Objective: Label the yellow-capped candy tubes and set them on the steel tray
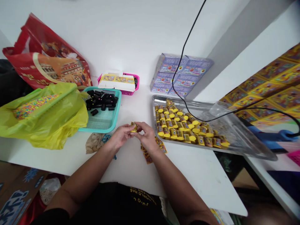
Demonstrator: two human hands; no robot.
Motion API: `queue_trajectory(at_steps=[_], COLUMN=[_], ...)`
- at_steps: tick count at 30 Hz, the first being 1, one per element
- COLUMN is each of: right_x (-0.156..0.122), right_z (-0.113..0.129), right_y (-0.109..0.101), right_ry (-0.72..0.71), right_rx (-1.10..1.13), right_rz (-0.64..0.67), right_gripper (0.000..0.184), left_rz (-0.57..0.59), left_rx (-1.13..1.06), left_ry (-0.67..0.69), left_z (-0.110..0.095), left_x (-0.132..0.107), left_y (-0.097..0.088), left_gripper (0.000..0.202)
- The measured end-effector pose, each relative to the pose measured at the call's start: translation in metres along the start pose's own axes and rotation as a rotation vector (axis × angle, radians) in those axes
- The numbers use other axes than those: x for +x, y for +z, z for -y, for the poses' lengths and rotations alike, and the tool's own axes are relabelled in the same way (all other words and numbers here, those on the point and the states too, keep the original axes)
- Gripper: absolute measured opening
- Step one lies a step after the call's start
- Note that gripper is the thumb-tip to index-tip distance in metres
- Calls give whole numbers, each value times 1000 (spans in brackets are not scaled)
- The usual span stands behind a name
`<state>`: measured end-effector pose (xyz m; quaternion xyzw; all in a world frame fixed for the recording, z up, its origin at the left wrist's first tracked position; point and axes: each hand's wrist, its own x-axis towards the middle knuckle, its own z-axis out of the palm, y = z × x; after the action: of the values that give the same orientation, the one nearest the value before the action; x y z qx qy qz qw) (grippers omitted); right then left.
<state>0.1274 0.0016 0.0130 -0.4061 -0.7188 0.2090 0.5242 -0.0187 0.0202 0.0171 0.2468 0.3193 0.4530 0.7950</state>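
Note:
My left hand (121, 135) and my right hand (146, 134) meet over the white table (201, 168), and both pinch one small yellow labelled tube (134, 127) between their fingertips. Under my right hand lie a few loose yellow printed labels (147, 155). To the right stands a metal tray (248, 143) with several rows of finished yellow-capped tubes (182, 126). Ahead on the left, a teal basket (103, 123) holds several small black tubes (102, 101).
A yellow plastic bag (47, 122) with coloured candy beads lies at the left, with a red bag (44, 62) behind it. A pink basket (131, 90) with printed sheets and purple boxes (180, 75) stand at the back. A black cable (185, 47) hangs over the tray.

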Motion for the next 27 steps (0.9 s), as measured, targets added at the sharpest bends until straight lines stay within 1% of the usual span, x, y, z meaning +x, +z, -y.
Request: queue_trajectory(at_steps=[4,8,11,13,15,18,21,23,25,27], right_x=[0,-3,-5,-6,-7,-6,-5,-4,-3,-4], right_z=[-5,-4,-3,-4,-6,-8,-7,-6,-6,-6], right_y=[1,4,6,7,8,8,8,7,7,6], right_ry=[-56,-120,-183,-236,-254,-228,-207,-178,-150,-161], right_rx=[-162,-296,-361,-406,-435,-429,-355,-274,-213,-223], right_rz=[-5,-114,-155,-133,-108,-103,-84,-66,-78,-95], right_gripper=[35,45,38,31,28,26,26,26,23,19], left_rz=[-2,53,76,45,7,-9,-32,-46,-50,-50], left_rx=[8,-40,-77,-95,-100,-88,-75,-74,-77,-71], left_ry=[-12,18,9,34,64,29,11,28,21,4], left_z=[3,2,2,2,2,1,1,0,1,2], left_x=[0,-1,-3,-4,-4,-3,-1,0,0,0], left_y=[3,7,9,10,11,10,7,5,4,4], left_gripper=[20,21,19,16,15,21,27,27,26,26])
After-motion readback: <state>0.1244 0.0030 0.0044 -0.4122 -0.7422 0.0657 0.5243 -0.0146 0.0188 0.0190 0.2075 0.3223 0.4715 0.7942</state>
